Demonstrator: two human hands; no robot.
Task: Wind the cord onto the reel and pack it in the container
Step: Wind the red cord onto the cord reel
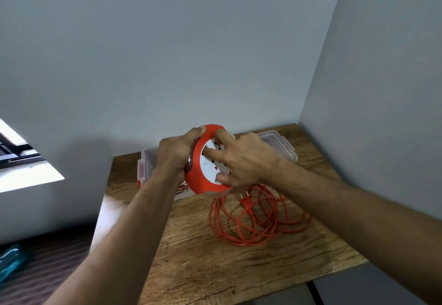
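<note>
An orange round cord reel (198, 175) with a white socket face is held tilted above the wooden table (215, 264). My left hand (175, 151) grips its back and rim. My right hand (241, 158) lies on the white face, fingers spread over it. Loose orange cord (260, 221) lies in loops on the table under the reel, and its plug (247, 203) rests on the loops. A clear plastic container (147, 163) with clip latches stands behind the reel, mostly hidden by my hands.
The clear lid (284, 146) lies at the back right near the wall corner. Grey walls close the table at the back and right. A window (21, 161) is at the left, and a blue object (10, 261) lies on the floor.
</note>
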